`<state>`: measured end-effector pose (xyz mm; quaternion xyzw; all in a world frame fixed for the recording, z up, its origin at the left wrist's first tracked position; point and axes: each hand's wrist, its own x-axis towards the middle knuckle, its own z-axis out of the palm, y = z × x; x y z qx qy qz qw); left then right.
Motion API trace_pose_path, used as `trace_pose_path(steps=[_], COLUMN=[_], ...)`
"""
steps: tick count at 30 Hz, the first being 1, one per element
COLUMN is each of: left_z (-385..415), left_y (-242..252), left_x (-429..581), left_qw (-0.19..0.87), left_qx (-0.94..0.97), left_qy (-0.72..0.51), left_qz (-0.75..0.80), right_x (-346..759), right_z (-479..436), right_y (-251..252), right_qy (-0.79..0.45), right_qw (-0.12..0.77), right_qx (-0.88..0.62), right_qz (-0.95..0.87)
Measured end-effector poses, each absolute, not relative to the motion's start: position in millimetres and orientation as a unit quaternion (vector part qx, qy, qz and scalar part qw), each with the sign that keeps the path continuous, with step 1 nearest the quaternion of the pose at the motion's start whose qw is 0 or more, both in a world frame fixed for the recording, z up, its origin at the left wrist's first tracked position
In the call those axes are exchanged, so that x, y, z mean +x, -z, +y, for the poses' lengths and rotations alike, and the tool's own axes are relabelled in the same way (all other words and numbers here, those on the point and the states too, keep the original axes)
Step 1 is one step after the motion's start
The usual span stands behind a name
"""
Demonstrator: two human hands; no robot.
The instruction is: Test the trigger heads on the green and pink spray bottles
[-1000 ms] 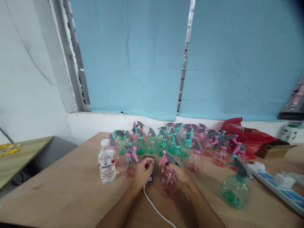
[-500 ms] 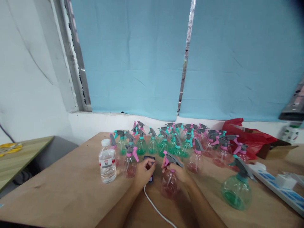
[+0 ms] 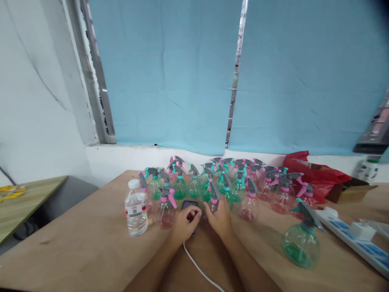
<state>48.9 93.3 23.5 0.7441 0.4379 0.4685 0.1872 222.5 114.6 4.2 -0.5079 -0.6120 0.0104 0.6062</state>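
Note:
My left hand hovers over or rests on a dark phone, its fingers curled into a pinch; whatever is between them, if anything, cannot be made out. A white cable runs from the phone toward the front edge. My right hand is closed around a spray bottle with a grey and pink trigger head. Most of that bottle's body is hidden behind the hand. It stands upright just in front of the green spray bottles. Left of my left hand stands a pink spray bottle.
A clear water bottle stands at left. More pink spray bottles crowd the back right. One green spray bottle sits apart at right, near a power strip. Behind are a red plastic bag and a cardboard box.
My right hand has carried the pink spray bottle away from me, toward the rows at the back, and its head has turned. My left hand has stayed by the phone.

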Motion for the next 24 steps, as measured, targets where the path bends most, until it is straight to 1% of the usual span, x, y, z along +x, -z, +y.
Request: trace_pose_path(steps=[3,5,10,15,20,24], left_z=[85.6,81.7,73.1,57.3,47.7,48.0], left_y=[-26.5,-28.6,-34.7,-38.9,-34.4,-25.0], left_x=[47.7,46.3,38.2,24.2,10.7,2.4], left_qw=[0.14,0.113,0.072,0.013,-0.081,-0.145], left_qx=[0.791,0.801,0.803,0.797,0.722,0.722], left_qy=[-0.434,-0.435,-0.455,-0.501,-0.565,-0.525], left_qz=[0.408,0.396,0.378,0.338,0.391,0.427], right_x=[220.2,223.1,243.4,261.8,268.1,269.4], right_z=[119.1,120.9,121.1,122.4,120.3,109.5], right_y=[3.6,5.5,2.7,0.8,-4.9,-19.6], right_qy=[0.071,0.101,0.153,0.171,0.19,0.234], right_qw=[0.581,0.567,0.57,0.587,0.639,0.667], right_qx=[-0.538,-0.561,-0.598,-0.61,-0.569,-0.477], right_qz=[-0.607,-0.595,-0.542,-0.504,-0.481,-0.521])
